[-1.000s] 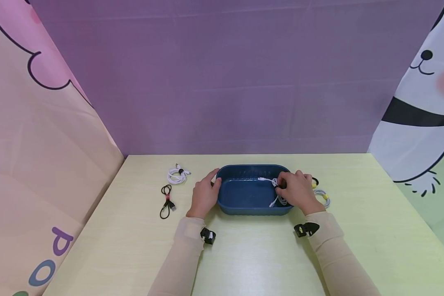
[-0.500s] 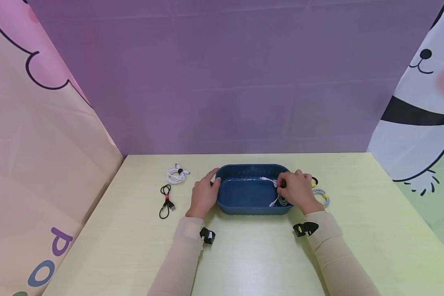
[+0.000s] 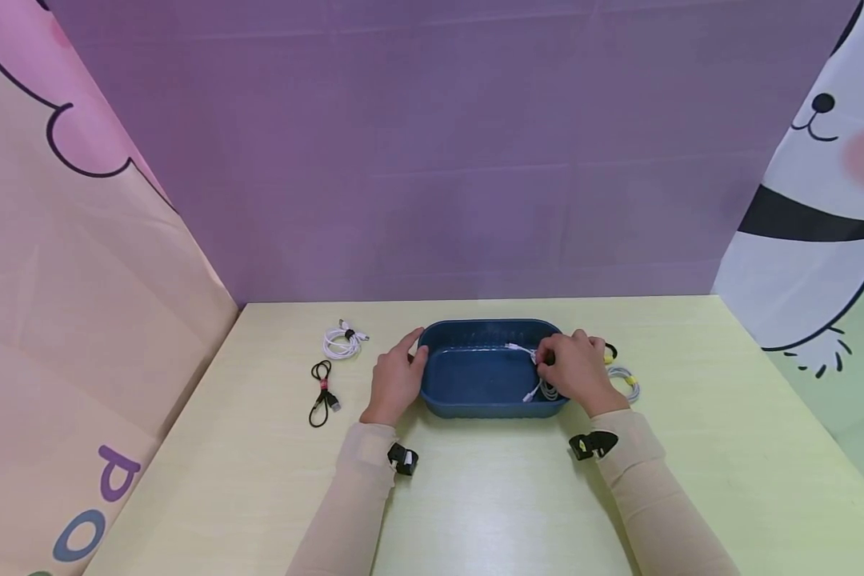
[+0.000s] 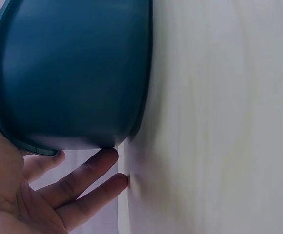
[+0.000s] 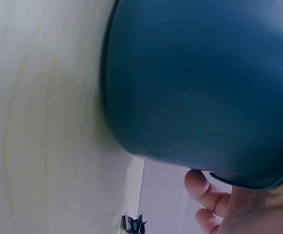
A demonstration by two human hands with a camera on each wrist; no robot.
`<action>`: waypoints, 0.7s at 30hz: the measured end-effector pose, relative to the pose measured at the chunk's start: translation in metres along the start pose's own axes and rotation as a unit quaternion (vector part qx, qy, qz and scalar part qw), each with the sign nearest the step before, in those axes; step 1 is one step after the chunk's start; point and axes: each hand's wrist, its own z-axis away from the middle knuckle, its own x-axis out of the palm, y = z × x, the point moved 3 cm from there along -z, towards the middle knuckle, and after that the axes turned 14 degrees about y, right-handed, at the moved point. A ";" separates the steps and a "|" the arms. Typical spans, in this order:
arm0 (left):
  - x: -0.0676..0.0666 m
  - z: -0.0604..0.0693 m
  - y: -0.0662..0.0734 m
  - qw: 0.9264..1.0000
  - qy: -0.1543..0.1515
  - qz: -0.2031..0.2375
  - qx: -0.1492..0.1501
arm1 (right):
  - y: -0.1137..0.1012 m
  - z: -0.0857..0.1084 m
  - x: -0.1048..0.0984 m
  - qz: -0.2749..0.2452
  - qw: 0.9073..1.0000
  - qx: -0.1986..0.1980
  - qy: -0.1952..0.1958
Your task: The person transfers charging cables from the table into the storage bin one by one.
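Observation:
A blue oval basin (image 3: 478,410) stands on the table, and the left hand (image 3: 394,382) rests at its left end. In the left wrist view the left hand (image 4: 49,195) has its fingers spread under the basin's end wall (image 4: 73,87), thumb side at the rim. Over the right end of the basin, the right hand (image 3: 579,370) has thumb and forefinger together at a white coiled cable (image 3: 550,390) lying inside; the fingertips partly hide the cable. The right wrist view shows the basin's outer wall (image 5: 195,97) with the right hand's (image 5: 244,204) other fingers outside it.
Left of the basin lie a white coiled cable (image 3: 342,344) and a black cable with a red tie (image 3: 324,385). Right of it, partly behind the right hand, are a grey cable with a yellow tie (image 3: 625,384) and a black cable (image 3: 611,350).
The right fingers have shifted slightly on the white cable in the basin, whose upper plug end moved a little to the right. The left hand stays in place.

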 end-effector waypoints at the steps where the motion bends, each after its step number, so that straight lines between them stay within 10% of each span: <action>1: 0.000 0.000 0.000 1.000 0.000 0.001 0.000 | 0.000 0.000 0.000 0.000 1.000 0.000 0.001; 21: 0.000 -0.001 0.001 1.000 -0.003 0.001 -0.002 | 0.003 -0.005 -0.015 -0.040 0.994 -0.016 0.102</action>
